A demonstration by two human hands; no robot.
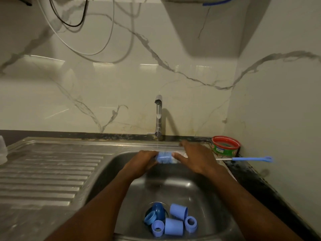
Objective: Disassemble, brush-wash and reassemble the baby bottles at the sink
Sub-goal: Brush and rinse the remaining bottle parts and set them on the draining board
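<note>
Left hand: my left hand (pixel 141 162) curls its fingers round the tip end of the brush head (pixel 165 157), at 9 o'clock of it.
Right hand: my right hand (pixel 195 158) lies over the wire end of the brush at 3 o'clock, fingers fairly straight; I cannot tell whether it grips the brush or only presses on it.
Brush: blue-and-white bristles show between my hands, under the water stream from the tap (pixel 158 117); its blue handle (pixel 251 159) sticks out at 3 o'clock over the counter.
Bottle parts: blue caps and rings (pixel 171 220) lie in a cluster on the sink (pixel 205 192) floor, at 6 o'clock of my hands.
Surroundings: a red-rimmed green tub (pixel 225 146) sits at 2 o'clock; the ribbed drainboard (pixel 46 173) lies at 9 o'clock.
</note>
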